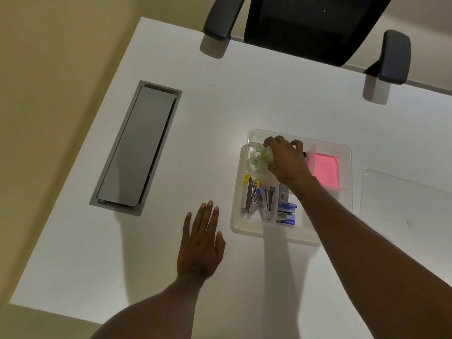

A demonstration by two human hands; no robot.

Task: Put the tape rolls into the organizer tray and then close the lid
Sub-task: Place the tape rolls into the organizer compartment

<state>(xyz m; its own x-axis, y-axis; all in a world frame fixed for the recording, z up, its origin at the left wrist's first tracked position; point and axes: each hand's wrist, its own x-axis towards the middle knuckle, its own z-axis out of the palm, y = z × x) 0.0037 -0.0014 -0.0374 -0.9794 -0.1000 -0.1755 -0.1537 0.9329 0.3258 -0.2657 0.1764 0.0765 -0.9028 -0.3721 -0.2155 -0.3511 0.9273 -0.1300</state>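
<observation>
The left hand point(199, 243) lies flat, palm down, fingers stretched and slightly spread, forearm bare, while the right hand point(286, 160) reaches forward on an extended arm, fingers curled downward in a pinch.

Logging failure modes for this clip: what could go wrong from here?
The right hand is setting a tape roll among other rolls in the tray; stacked too high, they might block the lid.

The left hand lies flat on the desk, apart from the tray, so the tray could slide when the lid is pressed on.
</observation>
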